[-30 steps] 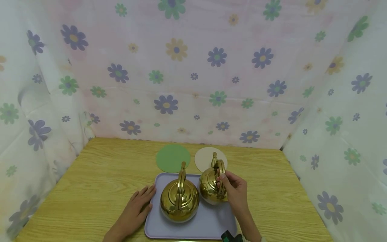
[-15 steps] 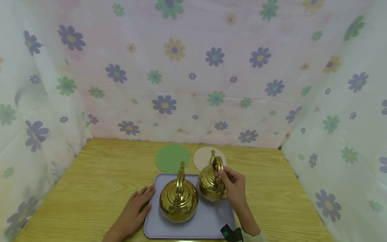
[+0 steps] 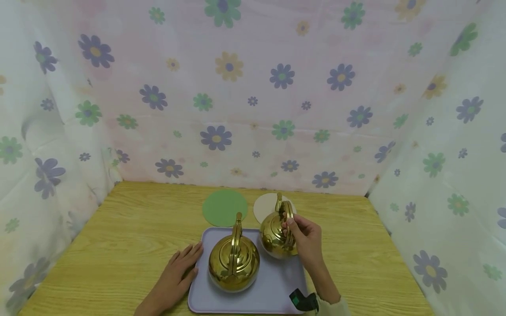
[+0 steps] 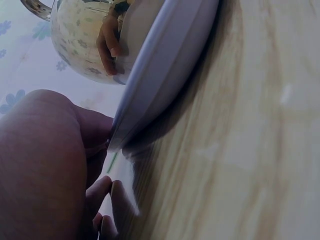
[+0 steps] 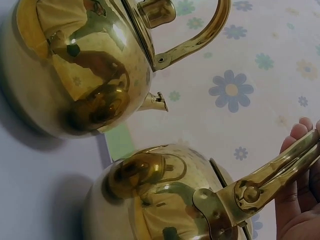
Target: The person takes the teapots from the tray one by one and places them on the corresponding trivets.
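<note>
Two gold kettles are at the lavender tray (image 3: 276,292). One kettle (image 3: 249,267) stands on the tray's left half, its handle upright and spout facing away. My right hand (image 3: 310,239) grips the raised handle of the smaller-looking kettle (image 3: 270,235), over the tray's back right; its spout overlaps the cream mat in the head view. In the right wrist view the fingers (image 5: 299,131) wrap that handle, and a shadow lies on the tray beside the kettle's base. My left hand (image 3: 174,274) lies with extended fingers at the tray's left edge, its thumb touching the rim (image 4: 150,65).
A round green mat (image 3: 224,206) and a round cream mat (image 3: 264,207) lie on the wooden table (image 3: 356,245) just behind the tray. Flower-printed cloth (image 3: 253,114) hangs at the back and both sides. A black wrist device (image 3: 302,302) sits at the right forearm.
My right hand has moved the right kettle slightly forward, away from me, toward the cream mat. The left hand, the tray and the left kettle stay in place.
</note>
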The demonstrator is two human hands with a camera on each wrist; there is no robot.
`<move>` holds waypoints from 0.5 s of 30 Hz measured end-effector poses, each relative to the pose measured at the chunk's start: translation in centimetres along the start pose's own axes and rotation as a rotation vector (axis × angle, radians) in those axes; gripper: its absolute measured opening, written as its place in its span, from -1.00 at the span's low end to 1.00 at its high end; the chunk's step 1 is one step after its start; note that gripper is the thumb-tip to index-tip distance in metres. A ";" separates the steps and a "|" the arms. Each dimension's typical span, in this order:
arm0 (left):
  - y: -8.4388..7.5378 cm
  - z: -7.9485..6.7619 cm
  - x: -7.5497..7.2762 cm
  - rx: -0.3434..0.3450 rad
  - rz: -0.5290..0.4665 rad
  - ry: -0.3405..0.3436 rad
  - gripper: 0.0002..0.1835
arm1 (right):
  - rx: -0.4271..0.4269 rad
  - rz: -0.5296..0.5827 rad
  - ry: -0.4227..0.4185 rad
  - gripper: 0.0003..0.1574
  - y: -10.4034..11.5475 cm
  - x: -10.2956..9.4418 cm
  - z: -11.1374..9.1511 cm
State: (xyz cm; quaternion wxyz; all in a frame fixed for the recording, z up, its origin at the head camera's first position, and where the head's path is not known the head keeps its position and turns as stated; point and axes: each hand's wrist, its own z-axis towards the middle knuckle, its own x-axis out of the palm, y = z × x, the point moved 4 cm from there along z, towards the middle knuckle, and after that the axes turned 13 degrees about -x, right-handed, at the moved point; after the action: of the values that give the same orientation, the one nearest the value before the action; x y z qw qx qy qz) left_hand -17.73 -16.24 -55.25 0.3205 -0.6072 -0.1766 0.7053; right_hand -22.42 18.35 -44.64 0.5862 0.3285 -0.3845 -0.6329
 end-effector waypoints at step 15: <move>-0.2 0.0 -0.1 0.016 -0.007 -0.004 -0.45 | -0.005 0.026 -0.009 -0.64 -0.5 -0.1 0.7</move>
State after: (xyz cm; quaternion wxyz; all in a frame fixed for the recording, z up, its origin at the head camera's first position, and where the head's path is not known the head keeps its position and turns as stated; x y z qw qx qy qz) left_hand -17.72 -16.16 -55.08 0.3275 -0.6026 -0.1739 0.7066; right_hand -23.30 18.56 -44.74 0.5937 0.3192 -0.3898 -0.6275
